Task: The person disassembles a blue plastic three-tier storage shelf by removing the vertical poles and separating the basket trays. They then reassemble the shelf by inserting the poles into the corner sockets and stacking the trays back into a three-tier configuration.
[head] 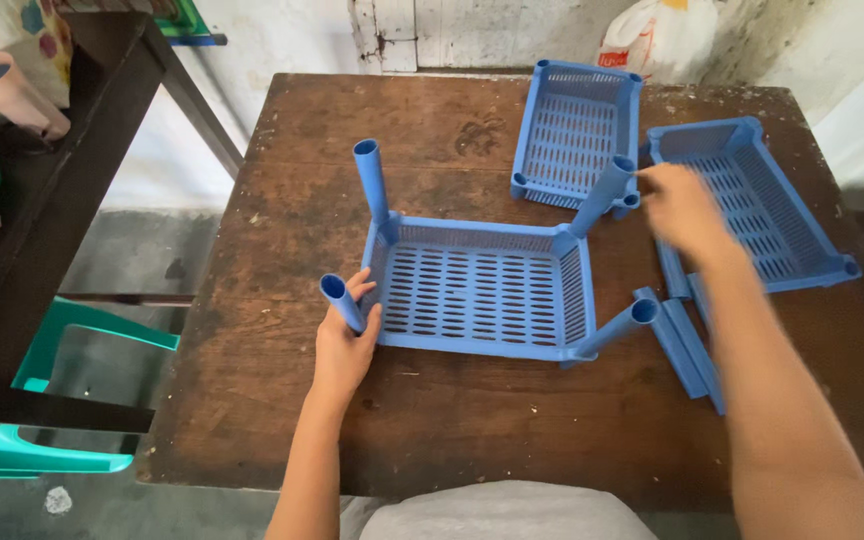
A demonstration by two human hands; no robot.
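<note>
Centre tray: blue slotted plastic tray [477, 290], four blue tube legs being fitted.
Left hand [344, 345]: grasping lower-left tube leg [341, 302].
Right hand [684, 212]: blurred, grip cannot be told.
Remaining: two blue trays [572, 130], upper right; loose blue tubes [687, 345] lying unfitted.

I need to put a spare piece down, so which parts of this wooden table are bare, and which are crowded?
Bare wood on the table: the far-left part beyond the middle basket, and the near strip between that basket and the table's front edge. Crowded: the right side, with two more baskets, loose tubes and the right hand.
</note>
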